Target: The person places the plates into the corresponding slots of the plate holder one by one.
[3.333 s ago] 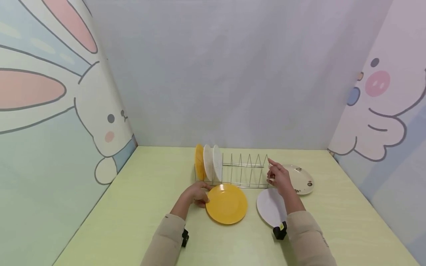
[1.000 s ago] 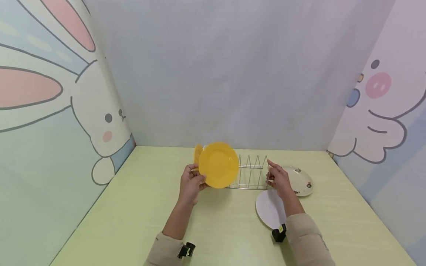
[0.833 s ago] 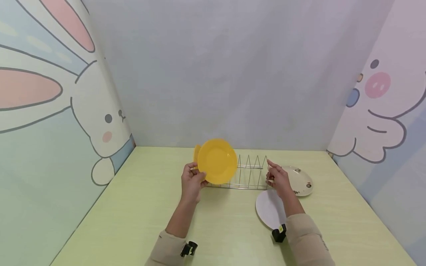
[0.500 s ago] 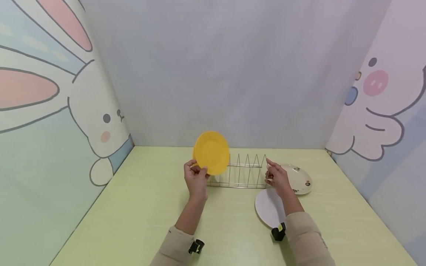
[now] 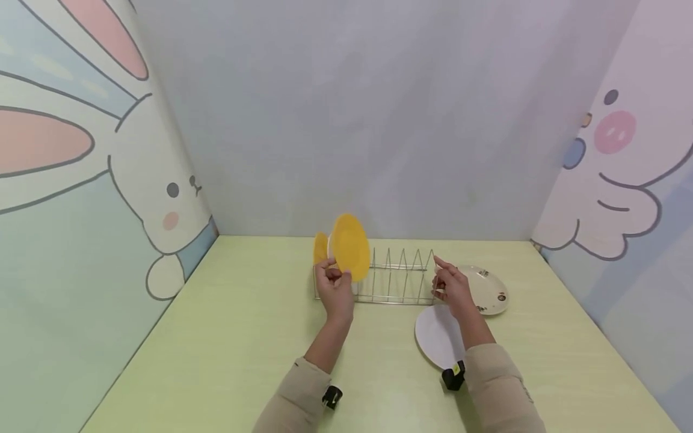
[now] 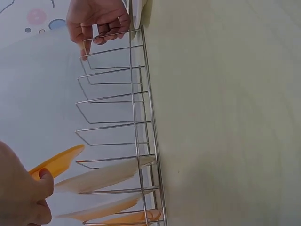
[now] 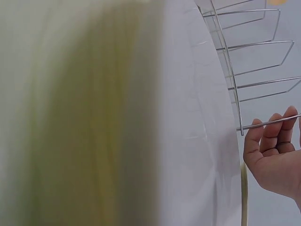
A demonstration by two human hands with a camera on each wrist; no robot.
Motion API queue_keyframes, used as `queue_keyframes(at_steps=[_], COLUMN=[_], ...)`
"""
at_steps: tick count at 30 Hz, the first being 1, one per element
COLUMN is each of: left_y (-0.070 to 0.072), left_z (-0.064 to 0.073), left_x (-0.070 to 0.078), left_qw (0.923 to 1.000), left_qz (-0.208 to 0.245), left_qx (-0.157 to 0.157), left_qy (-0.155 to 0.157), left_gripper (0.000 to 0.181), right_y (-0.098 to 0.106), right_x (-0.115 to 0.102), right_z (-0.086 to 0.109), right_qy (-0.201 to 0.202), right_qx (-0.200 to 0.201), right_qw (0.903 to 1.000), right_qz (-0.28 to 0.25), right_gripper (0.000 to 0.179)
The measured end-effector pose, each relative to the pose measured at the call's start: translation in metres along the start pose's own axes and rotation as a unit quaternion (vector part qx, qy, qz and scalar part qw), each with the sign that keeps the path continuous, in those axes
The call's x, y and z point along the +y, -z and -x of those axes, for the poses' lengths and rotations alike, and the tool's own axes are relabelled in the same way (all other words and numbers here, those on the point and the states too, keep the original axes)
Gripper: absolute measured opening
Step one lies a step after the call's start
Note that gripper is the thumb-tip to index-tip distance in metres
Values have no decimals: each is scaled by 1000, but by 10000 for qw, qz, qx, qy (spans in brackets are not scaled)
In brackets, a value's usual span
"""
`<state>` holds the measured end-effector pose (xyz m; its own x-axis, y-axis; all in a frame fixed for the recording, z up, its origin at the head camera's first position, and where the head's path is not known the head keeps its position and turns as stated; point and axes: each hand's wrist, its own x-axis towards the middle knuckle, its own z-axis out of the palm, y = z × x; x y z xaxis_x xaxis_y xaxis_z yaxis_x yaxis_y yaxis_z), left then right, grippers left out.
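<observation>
My left hand [image 5: 337,294] pinches a yellow plate [image 5: 352,248] by its lower left rim, holding it tilted up over the left part of a wire dish rack [image 5: 390,299]. In the left wrist view that plate [image 6: 59,161] is above the rack's wires, beside two pale plates standing in slots. Another yellow plate [image 5: 320,248] stands upright in the rack's leftmost slot; the held plate mostly hides the white ones in the head view. My right hand [image 5: 453,288] grips the rack's right end, its fingers [image 7: 270,136] curled at the end wire.
A white plate [image 5: 437,337] lies flat in front of the rack's right end, partly under the right forearm. Right of the rack lies a cream plate [image 5: 489,291] with small dark prints. A grey wall [image 5: 373,120] rises behind the table.
My left hand lifted the yellow plate off the table, raised it to the rack, then turned it more edge-on and shifted slightly right. The right hand stayed at the rack's end.
</observation>
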<state>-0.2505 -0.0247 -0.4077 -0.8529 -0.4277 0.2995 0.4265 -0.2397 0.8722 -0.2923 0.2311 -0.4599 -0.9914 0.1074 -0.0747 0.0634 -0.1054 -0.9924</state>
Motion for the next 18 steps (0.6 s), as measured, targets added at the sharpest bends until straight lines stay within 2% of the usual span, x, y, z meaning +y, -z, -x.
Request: queue_keyframes(at_steps=[3, 4, 11, 18], left_y=[-7, -8, -7, -7], left_z=[6, 7, 7, 12], left_x=[7, 5, -30, -40], left_qw=[9995, 9993, 9983, 9956], left_qz=[-299, -376, -587, -842], left_qx=[-1, 1, 16, 40], left_qy=[-60, -64, 64, 402], left_gripper=[31, 31, 31, 31], right_y=[1, 1, 0, 0], right_x=[-2, -3, -3, 2], right_z=[0, 0, 0, -3], right_qy=[65, 86, 96, 54], right_qx=[-6, -8, -77, -40], right_qw=[10000, 10000, 9999, 10000], right_qz=[34, 36, 39, -42], right_gripper=[47, 47, 48, 47])
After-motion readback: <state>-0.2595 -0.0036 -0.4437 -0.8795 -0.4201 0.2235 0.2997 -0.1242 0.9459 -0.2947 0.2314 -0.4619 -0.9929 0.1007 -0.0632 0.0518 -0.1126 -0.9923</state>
